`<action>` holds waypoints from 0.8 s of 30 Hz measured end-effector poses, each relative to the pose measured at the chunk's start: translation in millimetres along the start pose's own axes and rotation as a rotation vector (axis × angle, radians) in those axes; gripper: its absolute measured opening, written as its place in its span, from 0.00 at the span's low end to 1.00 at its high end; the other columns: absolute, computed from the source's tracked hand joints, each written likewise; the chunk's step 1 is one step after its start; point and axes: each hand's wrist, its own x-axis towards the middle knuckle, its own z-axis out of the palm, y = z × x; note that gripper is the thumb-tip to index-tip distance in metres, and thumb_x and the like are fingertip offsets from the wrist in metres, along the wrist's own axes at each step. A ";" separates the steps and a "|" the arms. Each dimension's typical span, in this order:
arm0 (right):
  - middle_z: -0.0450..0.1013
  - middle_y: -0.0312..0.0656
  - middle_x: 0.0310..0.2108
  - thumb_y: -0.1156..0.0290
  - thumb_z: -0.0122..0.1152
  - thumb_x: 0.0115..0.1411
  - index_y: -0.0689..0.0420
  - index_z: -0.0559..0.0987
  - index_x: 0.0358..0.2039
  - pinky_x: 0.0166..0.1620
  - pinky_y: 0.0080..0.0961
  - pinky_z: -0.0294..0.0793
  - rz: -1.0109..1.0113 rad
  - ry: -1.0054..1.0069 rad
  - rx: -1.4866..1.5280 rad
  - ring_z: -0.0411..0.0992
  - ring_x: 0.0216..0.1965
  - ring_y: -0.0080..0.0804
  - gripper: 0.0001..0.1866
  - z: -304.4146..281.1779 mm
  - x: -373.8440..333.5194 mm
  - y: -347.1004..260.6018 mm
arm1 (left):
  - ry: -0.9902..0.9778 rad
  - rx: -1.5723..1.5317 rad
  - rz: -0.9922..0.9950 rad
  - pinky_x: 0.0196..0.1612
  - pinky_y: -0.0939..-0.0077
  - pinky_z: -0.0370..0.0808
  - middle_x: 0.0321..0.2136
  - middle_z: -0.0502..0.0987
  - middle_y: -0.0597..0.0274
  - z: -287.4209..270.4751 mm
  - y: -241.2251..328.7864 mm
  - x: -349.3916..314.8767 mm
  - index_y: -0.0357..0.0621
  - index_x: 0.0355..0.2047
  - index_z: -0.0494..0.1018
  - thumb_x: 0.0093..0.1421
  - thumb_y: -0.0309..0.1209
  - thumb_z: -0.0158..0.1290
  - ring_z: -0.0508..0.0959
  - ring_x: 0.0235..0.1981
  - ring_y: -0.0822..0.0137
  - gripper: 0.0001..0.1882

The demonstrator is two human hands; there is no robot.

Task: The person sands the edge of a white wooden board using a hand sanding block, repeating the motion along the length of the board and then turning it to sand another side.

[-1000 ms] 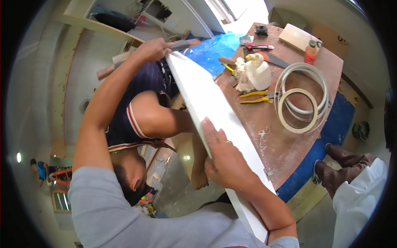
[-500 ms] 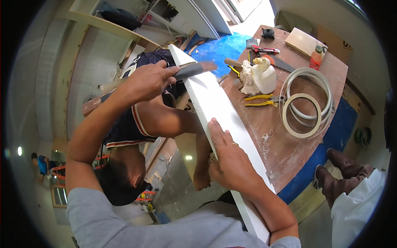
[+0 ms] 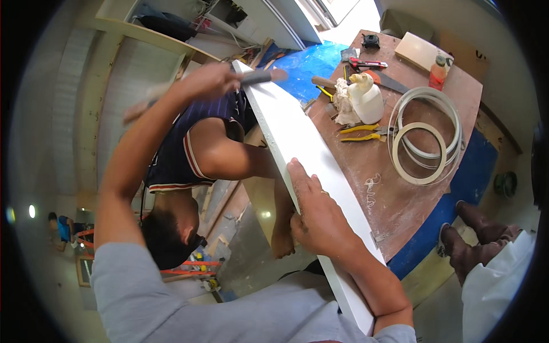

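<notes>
A long white board point(image 3: 311, 146) runs slantwise from the far middle toward my body. Near its far end, my left hand point(image 3: 209, 83) is closed around a long flat sanding stick point(image 3: 260, 78), grey with brownish ends and blurred by motion. The stick lies across the board's narrow far part; whether it touches is unclear. Lower down, my right hand point(image 3: 323, 220) grips the board, fingers stretched along its top and thumb at the left edge. White dust specks the board's left edge.
Beside the board, a brown table point(image 3: 354, 166) bears yellow-handled pliers point(image 3: 363, 132), a white bottle point(image 3: 366, 103), rolls of edging strip point(image 3: 420, 177), a utility knife point(image 3: 369, 63) and a saw point(image 3: 392, 83). A co-worker point(image 3: 211, 148) crouches left of the board; another person's legs point(image 3: 474, 228) stand right.
My left hand and the sanding stick have moved farther up toward the board's far end and slightly left. My right hand stays on the board.
</notes>
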 end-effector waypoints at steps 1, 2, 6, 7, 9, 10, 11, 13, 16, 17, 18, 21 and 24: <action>0.45 0.57 0.81 0.81 0.60 0.56 0.63 0.47 0.79 0.69 0.74 0.61 -0.027 0.008 0.006 0.54 0.71 0.86 0.52 1.1 -0.4 1.5 | 0.073 0.084 0.119 0.41 0.51 0.76 0.35 0.75 0.48 8.9 5.0 -36.5 0.56 0.56 0.84 0.70 0.41 0.59 0.80 0.36 0.45 0.16; 0.44 0.57 0.81 0.81 0.60 0.56 0.63 0.47 0.79 0.69 0.73 0.61 -0.024 0.046 0.004 0.54 0.72 0.86 0.52 -0.7 2.8 8.2 | -0.064 0.117 0.062 0.42 0.55 0.75 0.36 0.71 0.54 -12.4 56.2 -52.3 0.58 0.66 0.77 0.71 0.41 0.60 0.78 0.37 0.50 0.24; 0.43 0.56 0.82 0.81 0.61 0.56 0.63 0.47 0.79 0.70 0.74 0.61 -0.021 0.025 -0.005 0.53 0.72 0.85 0.53 -3.8 -3.4 7.7 | 0.017 0.039 0.103 0.43 0.55 0.75 0.37 0.72 0.52 1.3 65.8 -69.7 0.53 0.67 0.76 0.71 0.40 0.59 0.78 0.38 0.48 0.25; 0.43 0.56 0.82 0.81 0.61 0.56 0.63 0.47 0.79 0.70 0.74 0.61 -0.042 0.018 0.005 0.53 0.73 0.84 0.53 -4.3 -2.5 8.6 | 0.045 0.059 0.102 0.43 0.55 0.75 0.37 0.72 0.51 12.4 41.8 -43.6 0.52 0.66 0.77 0.71 0.40 0.59 0.78 0.38 0.47 0.25; 0.43 0.56 0.82 0.80 0.61 0.56 0.63 0.46 0.80 0.70 0.74 0.61 -0.089 -0.009 0.039 0.52 0.73 0.83 0.53 1.8 -4.6 7.2 | 0.135 0.063 0.062 0.47 0.51 0.75 0.39 0.74 0.44 36.7 -16.6 2.5 0.52 0.63 0.80 0.73 0.45 0.56 0.79 0.42 0.42 0.23; 0.44 0.57 0.82 0.80 0.61 0.56 0.63 0.47 0.80 0.70 0.73 0.61 -0.087 0.000 0.016 0.51 0.74 0.82 0.53 3.6 -3.1 7.7 | -0.005 0.051 -0.110 0.47 0.48 0.75 0.39 0.77 0.42 25.1 -10.8 34.9 0.51 0.63 0.80 0.73 0.46 0.55 0.80 0.43 0.40 0.23; 0.44 0.57 0.81 0.80 0.61 0.56 0.63 0.47 0.79 0.70 0.73 0.61 -0.100 0.007 -0.010 0.51 0.74 0.82 0.53 7.7 -0.5 7.1 | -0.060 0.077 -0.131 0.46 0.48 0.76 0.37 0.82 0.39 25.0 -21.7 53.8 0.49 0.62 0.80 0.71 0.44 0.56 0.83 0.42 0.39 0.23; 0.45 0.58 0.81 0.79 0.61 0.56 0.63 0.48 0.79 0.70 0.73 0.62 -0.154 0.031 -0.054 0.50 0.75 0.81 0.52 17.1 -1.2 4.0 | 0.008 0.096 -0.081 0.46 0.48 0.77 0.38 0.84 0.41 32.7 -56.2 63.9 0.49 0.60 0.81 0.70 0.42 0.57 0.84 0.41 0.41 0.22; 0.47 0.59 0.80 0.79 0.60 0.56 0.63 0.49 0.79 0.70 0.71 0.63 -0.191 0.090 -0.093 0.50 0.75 0.79 0.51 19.2 -0.9 7.5 | -0.075 0.093 -0.039 0.46 0.48 0.79 0.41 0.86 0.45 23.7 -44.6 43.4 0.52 0.59 0.82 0.69 0.44 0.57 0.84 0.43 0.43 0.22; 0.48 0.59 0.80 0.79 0.60 0.56 0.63 0.50 0.78 0.69 0.71 0.64 -0.166 0.130 -0.081 0.50 0.75 0.78 0.50 14.4 0.5 10.2 | -0.085 0.161 0.033 0.42 0.47 0.78 0.34 0.83 0.45 2.5 2.3 25.6 0.53 0.57 0.83 0.70 0.45 0.57 0.83 0.38 0.42 0.20; 0.48 0.59 0.79 0.79 0.60 0.56 0.63 0.50 0.78 0.69 0.70 0.64 -0.169 0.136 -0.060 0.51 0.76 0.77 0.50 15.5 -0.1 8.9 | -0.023 0.166 0.108 0.41 0.48 0.77 0.32 0.79 0.46 3.1 7.9 -8.8 0.55 0.57 0.84 0.72 0.45 0.56 0.82 0.35 0.42 0.19; 0.48 0.58 0.79 0.78 0.60 0.57 0.64 0.50 0.78 0.69 0.70 0.65 -0.070 0.126 -0.014 0.53 0.75 0.75 0.50 6.9 2.4 11.1 | -0.109 0.157 0.041 0.45 0.50 0.76 0.40 0.77 0.50 -32.0 93.4 -76.4 0.58 0.64 0.79 0.72 0.44 0.57 0.81 0.42 0.45 0.22; 0.47 0.58 0.80 0.78 0.61 0.58 0.64 0.49 0.78 0.69 0.70 0.65 -0.044 0.074 0.004 0.54 0.74 0.76 0.50 3.2 -2.9 7.1 | -0.052 0.032 0.058 0.43 0.52 0.75 0.38 0.74 0.51 -17.7 83.6 -78.4 0.54 0.64 0.79 0.71 0.42 0.58 0.80 0.39 0.46 0.23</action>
